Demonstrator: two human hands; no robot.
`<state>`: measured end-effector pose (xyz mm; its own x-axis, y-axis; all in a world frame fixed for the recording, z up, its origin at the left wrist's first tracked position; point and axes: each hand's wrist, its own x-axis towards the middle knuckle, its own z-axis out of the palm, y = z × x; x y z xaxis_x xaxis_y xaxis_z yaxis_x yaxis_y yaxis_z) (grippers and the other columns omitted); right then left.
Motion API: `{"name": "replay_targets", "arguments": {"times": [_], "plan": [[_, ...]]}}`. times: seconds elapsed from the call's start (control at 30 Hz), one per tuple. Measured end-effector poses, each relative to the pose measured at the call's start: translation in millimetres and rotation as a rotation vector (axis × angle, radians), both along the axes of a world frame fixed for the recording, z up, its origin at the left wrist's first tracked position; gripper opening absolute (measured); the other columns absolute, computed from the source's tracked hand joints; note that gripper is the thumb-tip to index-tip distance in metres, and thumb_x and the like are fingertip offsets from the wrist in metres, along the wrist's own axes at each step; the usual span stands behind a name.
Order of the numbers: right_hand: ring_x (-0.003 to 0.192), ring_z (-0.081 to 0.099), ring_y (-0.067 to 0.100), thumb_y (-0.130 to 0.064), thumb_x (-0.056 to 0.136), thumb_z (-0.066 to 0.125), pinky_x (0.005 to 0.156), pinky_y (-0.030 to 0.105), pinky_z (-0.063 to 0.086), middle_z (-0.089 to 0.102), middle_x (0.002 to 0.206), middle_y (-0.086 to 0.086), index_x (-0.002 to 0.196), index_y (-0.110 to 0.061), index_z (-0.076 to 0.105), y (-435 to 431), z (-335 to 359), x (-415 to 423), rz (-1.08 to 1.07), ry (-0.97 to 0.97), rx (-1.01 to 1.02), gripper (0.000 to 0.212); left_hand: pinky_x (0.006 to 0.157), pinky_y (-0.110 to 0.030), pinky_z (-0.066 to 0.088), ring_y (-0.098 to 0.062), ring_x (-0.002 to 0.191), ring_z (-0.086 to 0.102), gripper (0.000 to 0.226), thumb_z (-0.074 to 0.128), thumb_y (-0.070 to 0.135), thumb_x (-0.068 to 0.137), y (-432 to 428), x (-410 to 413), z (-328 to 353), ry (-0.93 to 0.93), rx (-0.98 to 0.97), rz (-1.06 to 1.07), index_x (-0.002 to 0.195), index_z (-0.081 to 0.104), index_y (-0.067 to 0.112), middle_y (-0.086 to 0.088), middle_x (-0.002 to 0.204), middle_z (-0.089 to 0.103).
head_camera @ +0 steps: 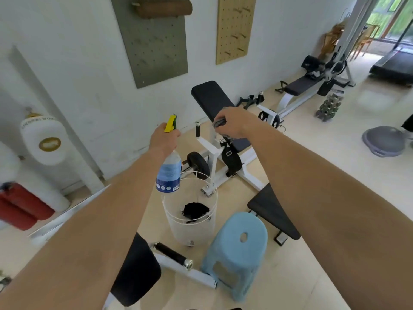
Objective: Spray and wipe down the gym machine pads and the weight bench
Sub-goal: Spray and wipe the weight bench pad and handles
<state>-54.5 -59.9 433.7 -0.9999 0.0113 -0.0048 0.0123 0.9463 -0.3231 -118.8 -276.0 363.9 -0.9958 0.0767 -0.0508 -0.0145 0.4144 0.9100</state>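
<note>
My left hand [164,138] grips a clear spray bottle [168,173] with a blue label and a yellow trigger head, held up over a white mesh basket [190,229]. My right hand [232,124] holds a small dark grey cloth [219,123] in front of the inclined black back pad [210,97] of a white-framed gym machine. A black seat pad [241,144] lies just below that hand. Another black bench pad [271,212] sits at lower right, and a black pad [137,271] lies under my left forearm.
A light blue plastic stool [237,247] stands beside the basket, which holds a dark object. A white punching bag [44,139] and a red item stand at left. Farther back are a flat bench [301,85], a dumbbell rack [329,107], a grey balance dome [384,140] and a treadmill.
</note>
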Motion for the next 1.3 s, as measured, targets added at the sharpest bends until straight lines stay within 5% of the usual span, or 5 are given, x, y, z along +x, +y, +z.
{"name": "replay_targets", "arguments": {"times": [0.3, 0.63, 1.0, 1.17, 1.3], "plan": [[0.105, 0.060, 0.022, -0.029, 0.093, 0.057, 0.095, 0.038, 0.050, 0.062, 0.120, -0.001, 0.122, -0.021, 0.064, 194.4, -22.5, -34.3, 0.050, 0.025, -0.045, 0.031, 0.078, -0.038, 0.044, -0.028, 0.081, 0.056, 0.006, 0.058, 0.021, 0.093, 183.3, -25.6, -23.0, 0.047, -0.053, 0.032, 0.094, 0.056, 0.016, -0.007, 0.085, 0.058], [0.076, 0.067, 0.014, -0.028, 0.088, 0.059, 0.073, 0.030, 0.055, 0.069, 0.092, -0.002, 0.106, -0.025, 0.067, 435.4, -42.9, -51.7, 0.068, 0.024, -0.233, 0.020, 0.069, -0.035, 0.047, -0.025, 0.069, 0.056, 0.002, 0.057, 0.014, 0.091, 415.5, -26.9, -28.8, -0.001, 0.044, 0.184, 0.092, 0.055, 0.014, -0.008, 0.081, 0.058], [0.090, 0.065, 0.021, -0.025, 0.090, 0.056, 0.087, 0.037, 0.054, 0.067, 0.097, -0.001, 0.087, -0.037, 0.059, 541.4, -53.4, -75.0, 0.065, -0.032, -0.339, 0.012, 0.067, -0.032, 0.046, -0.022, 0.073, 0.053, 0.003, 0.054, 0.016, 0.094, 521.4, -43.8, -21.4, 0.024, -0.014, 0.159, 0.095, 0.056, 0.015, -0.010, 0.083, 0.054], [0.100, 0.056, 0.024, -0.024, 0.098, 0.056, 0.082, 0.028, 0.042, 0.057, 0.114, 0.002, 0.155, -0.023, 0.027, 566.4, -58.3, -108.7, 0.043, -0.021, -0.337, 0.064, 0.068, -0.032, 0.047, -0.024, 0.078, 0.055, 0.003, 0.054, 0.015, 0.095, 543.5, -72.9, -34.9, 0.029, -0.008, 0.167, 0.096, 0.056, 0.014, -0.009, 0.083, 0.055], [0.093, 0.060, 0.026, -0.022, 0.093, 0.066, 0.059, 0.024, 0.041, 0.056, 0.106, 0.009, 0.136, -0.008, 0.029, 572.6, -68.0, -164.6, 0.000, -0.092, -0.329, 0.059, 0.068, -0.031, 0.047, -0.025, 0.076, 0.054, 0.002, 0.055, 0.013, 0.093, 548.8, -116.3, -51.2, 0.011, 0.036, 0.182, 0.095, 0.057, 0.013, -0.011, 0.084, 0.054]]}}
